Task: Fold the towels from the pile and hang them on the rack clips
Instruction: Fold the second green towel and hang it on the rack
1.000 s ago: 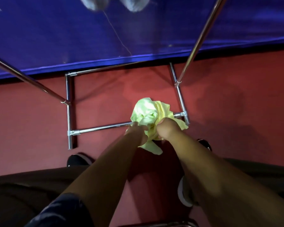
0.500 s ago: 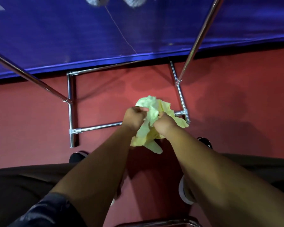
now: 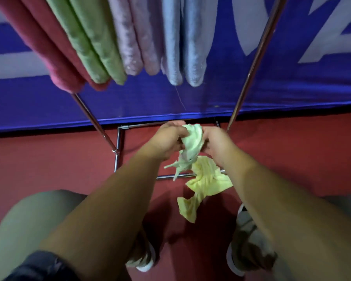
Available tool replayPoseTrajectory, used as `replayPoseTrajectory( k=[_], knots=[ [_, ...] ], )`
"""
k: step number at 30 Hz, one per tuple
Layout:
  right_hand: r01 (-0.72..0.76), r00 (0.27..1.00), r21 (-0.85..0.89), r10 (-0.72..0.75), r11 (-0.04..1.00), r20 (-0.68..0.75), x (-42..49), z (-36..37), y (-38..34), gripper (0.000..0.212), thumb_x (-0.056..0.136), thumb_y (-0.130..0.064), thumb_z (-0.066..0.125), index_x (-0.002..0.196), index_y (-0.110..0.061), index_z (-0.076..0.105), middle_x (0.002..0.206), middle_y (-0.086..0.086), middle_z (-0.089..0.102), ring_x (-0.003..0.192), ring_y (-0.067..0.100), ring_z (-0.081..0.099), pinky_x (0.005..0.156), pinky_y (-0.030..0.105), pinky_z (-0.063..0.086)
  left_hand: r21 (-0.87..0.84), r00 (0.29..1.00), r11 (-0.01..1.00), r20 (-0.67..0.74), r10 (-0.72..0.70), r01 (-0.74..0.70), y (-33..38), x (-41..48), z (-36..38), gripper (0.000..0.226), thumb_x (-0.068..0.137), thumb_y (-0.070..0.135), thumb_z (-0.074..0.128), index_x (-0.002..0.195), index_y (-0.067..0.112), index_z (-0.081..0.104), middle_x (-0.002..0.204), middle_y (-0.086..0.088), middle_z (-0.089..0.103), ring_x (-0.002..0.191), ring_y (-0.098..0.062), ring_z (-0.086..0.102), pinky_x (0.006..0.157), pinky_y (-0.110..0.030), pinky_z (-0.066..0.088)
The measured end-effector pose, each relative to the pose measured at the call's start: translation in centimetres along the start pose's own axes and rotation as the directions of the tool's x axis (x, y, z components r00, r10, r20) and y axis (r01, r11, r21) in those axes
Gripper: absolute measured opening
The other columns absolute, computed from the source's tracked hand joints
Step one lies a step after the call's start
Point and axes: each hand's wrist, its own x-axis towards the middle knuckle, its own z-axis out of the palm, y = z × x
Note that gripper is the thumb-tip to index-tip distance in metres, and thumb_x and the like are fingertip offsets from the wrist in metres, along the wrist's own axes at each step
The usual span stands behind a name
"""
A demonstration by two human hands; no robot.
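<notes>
Raised since before, left hand [image 3: 168,142] and right hand [image 3: 218,146] both pinch the bunched green towel [image 3: 192,140], yellow towel [image 3: 208,180] dangling below.

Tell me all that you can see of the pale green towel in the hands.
The pale green towel looks like soft terry cloth, crumpled and not yet folded. The left hand and the right hand grip its bunched top from either side. Loose corners hang down below, near a yellow towel.
</notes>
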Motion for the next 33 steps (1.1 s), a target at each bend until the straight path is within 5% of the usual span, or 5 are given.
replayPoseTrajectory(
  k=[7, 11, 15, 19, 33],
  knots=[
    [0.200, 0.980, 0.121, -0.197, 0.972, -0.039, -8.0, -0.8, -5.3, 0.014, 0.089, -0.006, 0.075, 0.099, 0.004, 0.076, 0.089, 0.021, 0.075, 0.084, 0.037, 0.074, 0.081, 0.048, 0.062, 0.167, 0.979, 0.986, 0.203, -0.033, -0.002, 6.5, -9.9, 0.1, 0.008, 0.093, 0.000, 0.067, 0.099, 0.004, 0.070, 0.084, -0.009, 0.069, 0.071, -0.017, 0.064, 0.057, -0.024, 0.052],
    [0.188, 0.981, 0.072, -0.191, 0.980, 0.039, -10.8, -0.2, -5.5, 0.048, 0.086, -0.001, 0.075, 0.132, 0.005, 0.064, 0.107, 0.024, 0.082, 0.096, 0.040, 0.083, 0.091, 0.062, 0.065, 0.186, 0.989, 0.980, 0.142, 0.044, -0.071, 7.1, -13.3, 0.4, 0.047, 0.088, -0.004, 0.072, 0.126, 0.013, 0.050, 0.104, -0.013, 0.071, 0.076, -0.019, 0.070, 0.052, -0.029, 0.053],
    [0.149, 0.987, 0.095, -0.154, 0.984, 0.047, -11.7, 0.0, -4.0, 0.034, 0.063, 0.001, 0.065, 0.097, 0.006, 0.070, 0.088, 0.023, 0.074, 0.084, 0.045, 0.080, 0.082, 0.060, 0.067, 0.019, 0.981, 0.998, 0.183, 0.061, -0.065, 5.9, -14.6, -0.2, 0.070, 0.071, 0.005, 0.075, 0.139, -0.006, 0.061, 0.117, -0.017, 0.067, 0.097, -0.027, 0.065, 0.076, -0.036, 0.057],
    [0.073, 0.991, 0.132, -0.087, 0.989, 0.106, -12.4, 0.2, -3.7, 0.058, 0.039, -0.003, 0.057, 0.095, 0.008, 0.071, 0.096, 0.032, 0.070, 0.091, 0.051, 0.077, 0.094, 0.058, 0.059, -0.204, 0.988, 0.975, 0.105, 0.111, -0.088, 4.9, -15.0, 0.3, 0.010, 0.088, 0.012, 0.068, 0.095, 0.007, 0.073, 0.085, -0.007, 0.064, 0.070, -0.017, 0.057, 0.069, -0.029, 0.047],
    [-0.241, 0.956, 0.278, 0.178, 0.930, 0.232, -12.6, 1.7, -2.3, 0.071, 0.103, -0.059, 0.064, 0.136, 0.003, 0.062, 0.130, 0.023, 0.074, 0.105, 0.041, 0.080, 0.082, 0.050, 0.067, 0.059, 0.939, 0.938, -0.038, 0.343, -0.340, 5.2, -14.6, 0.5, 0.025, 0.094, 0.018, 0.064, 0.109, 0.017, 0.083, 0.091, -0.009, 0.076, 0.091, -0.025, 0.070, 0.086, -0.037, 0.055]
  ],
)
